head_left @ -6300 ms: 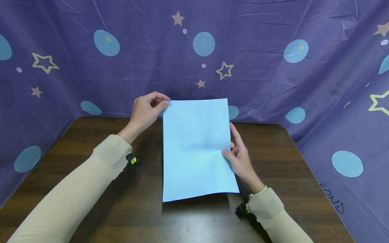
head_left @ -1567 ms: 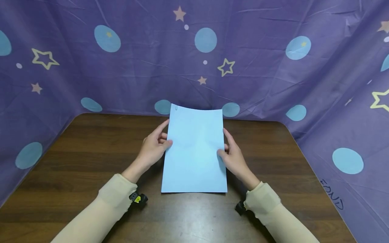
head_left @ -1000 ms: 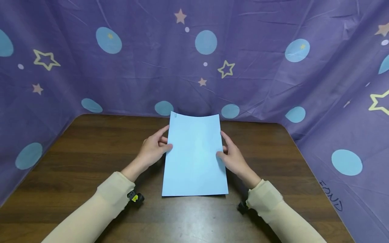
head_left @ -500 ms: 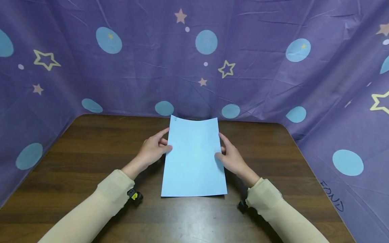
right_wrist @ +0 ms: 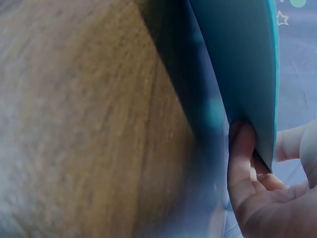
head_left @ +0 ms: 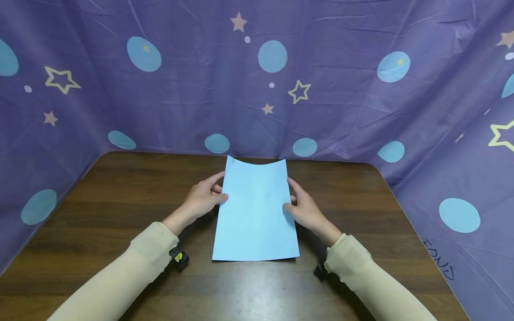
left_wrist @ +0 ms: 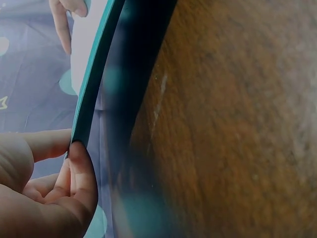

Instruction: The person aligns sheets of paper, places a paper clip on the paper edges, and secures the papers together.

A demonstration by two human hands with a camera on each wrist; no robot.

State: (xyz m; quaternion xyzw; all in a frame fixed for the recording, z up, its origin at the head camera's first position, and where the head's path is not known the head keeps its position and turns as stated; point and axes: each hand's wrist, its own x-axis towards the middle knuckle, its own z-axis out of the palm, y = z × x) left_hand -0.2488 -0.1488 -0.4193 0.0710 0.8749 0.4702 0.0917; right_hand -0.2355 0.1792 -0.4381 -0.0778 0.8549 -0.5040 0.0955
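A light blue stack of paper sheets (head_left: 257,209) is held above the table, its far edge bowed and its near edge low. A small paper clip (head_left: 233,160) sits on its far left corner. My left hand (head_left: 202,198) pinches the left edge, thumb on top and fingers beneath. On the opposite edge my right hand (head_left: 307,209) grips the same way. In the left wrist view, the layered edge of the paper stack (left_wrist: 96,64) runs between thumb and fingers. The right wrist view shows the underside of the paper stack (right_wrist: 242,64) above the fingers of the right hand (right_wrist: 267,198).
A dark brown wooden table (head_left: 120,200) with rounded far corners lies below. A purple curtain (head_left: 341,102) printed with stars and blue dots hangs behind the table and along both sides. Small dark wrist devices (head_left: 179,258) sit below the sleeve cuffs.
My left hand has moved from the clipped corner down to the middle of the left edge. Since then the paper's far edge has dropped lower, both hands staying on its sides.
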